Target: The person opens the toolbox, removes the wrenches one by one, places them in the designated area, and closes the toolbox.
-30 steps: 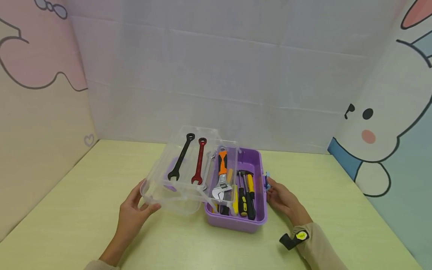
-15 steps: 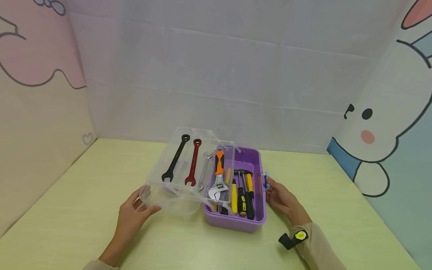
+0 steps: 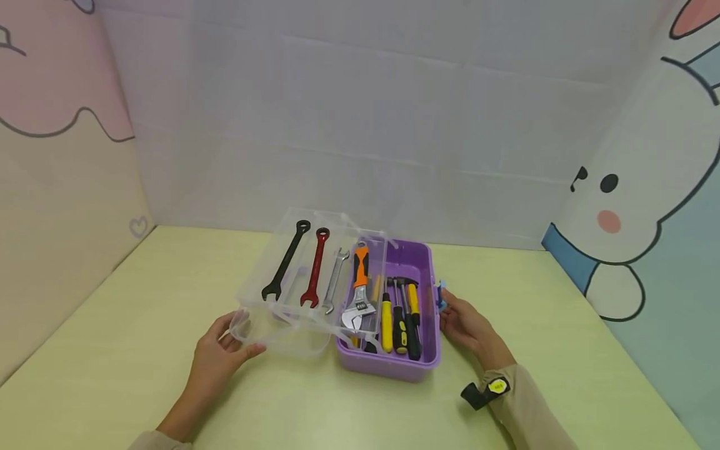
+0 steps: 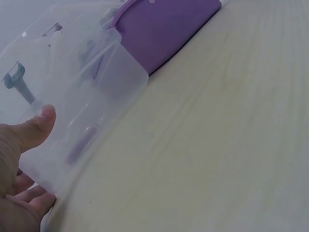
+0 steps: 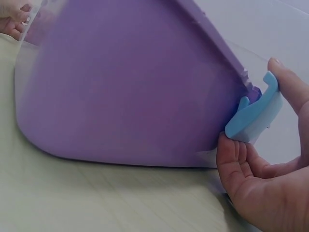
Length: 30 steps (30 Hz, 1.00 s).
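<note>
Just left of the right grip [image 3: 469, 329], which pinches its blue latch [image 5: 256, 113], the purple box [image 3: 388, 367] extends lengthwise forward, while the left grip [image 3: 219, 353] holds the clear lid [image 3: 300, 344].

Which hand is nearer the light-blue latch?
Right. The right hand pinches the light-blue latch on the purple toolbox; the left hand is on the toolbox's opposite side, at the outer near corner of the open clear lid.
</note>
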Each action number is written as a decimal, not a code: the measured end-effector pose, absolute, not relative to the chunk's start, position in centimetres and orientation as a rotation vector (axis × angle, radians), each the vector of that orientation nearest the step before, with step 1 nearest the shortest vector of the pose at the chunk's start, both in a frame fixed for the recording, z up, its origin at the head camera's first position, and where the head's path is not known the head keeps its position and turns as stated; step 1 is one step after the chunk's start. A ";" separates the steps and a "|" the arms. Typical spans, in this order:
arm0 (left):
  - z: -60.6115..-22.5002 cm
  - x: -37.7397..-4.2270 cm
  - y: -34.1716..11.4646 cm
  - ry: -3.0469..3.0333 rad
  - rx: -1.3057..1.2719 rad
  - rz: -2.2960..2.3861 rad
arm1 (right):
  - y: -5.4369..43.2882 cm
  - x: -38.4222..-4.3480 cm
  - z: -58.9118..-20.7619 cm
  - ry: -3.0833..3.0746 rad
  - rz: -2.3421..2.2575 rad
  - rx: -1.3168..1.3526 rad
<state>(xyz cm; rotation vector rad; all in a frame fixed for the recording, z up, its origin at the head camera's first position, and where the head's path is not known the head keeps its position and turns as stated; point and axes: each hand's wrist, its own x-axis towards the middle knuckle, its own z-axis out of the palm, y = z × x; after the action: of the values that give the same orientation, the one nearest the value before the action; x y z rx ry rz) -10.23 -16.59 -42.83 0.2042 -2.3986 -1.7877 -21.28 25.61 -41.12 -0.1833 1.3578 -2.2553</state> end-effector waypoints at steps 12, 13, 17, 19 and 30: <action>-42.9 -10.5 -17.1 -2.425 0.029 -1.846 | 25.6 -21.0 -40.1 1.478 -2.214 -0.056; -42.9 -10.5 -17.1 -2.425 0.024 -1.845 | 25.6 -20.9 -40.0 1.487 -2.208 -0.055; -43.1 -10.5 -17.1 -2.429 0.032 -1.834 | 25.9 -20.8 -39.8 1.503 -2.176 -0.098; -43.0 -10.5 -17.0 -2.437 0.036 -1.823 | 26.3 -20.8 -39.7 1.510 -2.152 -0.145; -42.6 -10.2 -17.1 -2.493 0.058 -1.748 | 28.0 -21.4 -39.4 1.672 -2.058 -0.291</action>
<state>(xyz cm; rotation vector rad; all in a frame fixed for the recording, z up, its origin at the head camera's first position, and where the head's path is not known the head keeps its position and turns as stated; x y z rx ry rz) -10.16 -17.06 -42.62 0.0576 -2.4926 -1.7485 -21.38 27.97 -39.42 -0.2909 1.6720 -2.0583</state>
